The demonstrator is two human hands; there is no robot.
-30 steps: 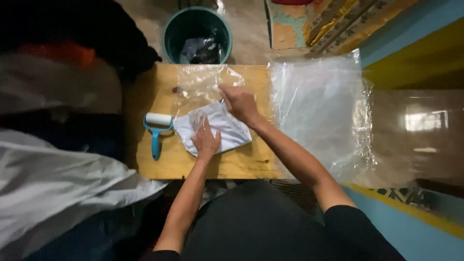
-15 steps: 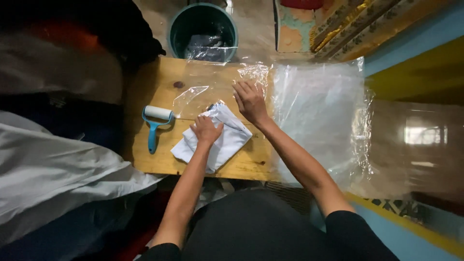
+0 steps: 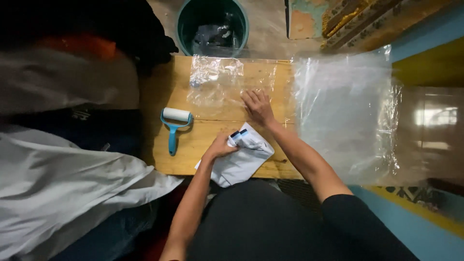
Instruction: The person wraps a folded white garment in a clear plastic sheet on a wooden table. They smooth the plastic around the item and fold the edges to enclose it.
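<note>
From the head view, our left hand (image 3: 220,146) pinches a folded white garment (image 3: 241,159) overhanging the wooden table's (image 3: 203,154) near edge, centre frame. Our right hand (image 3: 258,106), fingers spread, presses a clear plastic bag (image 3: 217,84) flat above. A blue-handled lint roller (image 3: 174,123) lies left; bare wood surrounds it.

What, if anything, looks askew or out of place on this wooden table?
Mostly tidy. The folded white garment under the left hand lies askew, its lower corner hanging over the table's near edge. The stack of clear bags overhangs the right end. The right hand presses a wrinkled clear bag flat. The lint roller lies apart.
</note>
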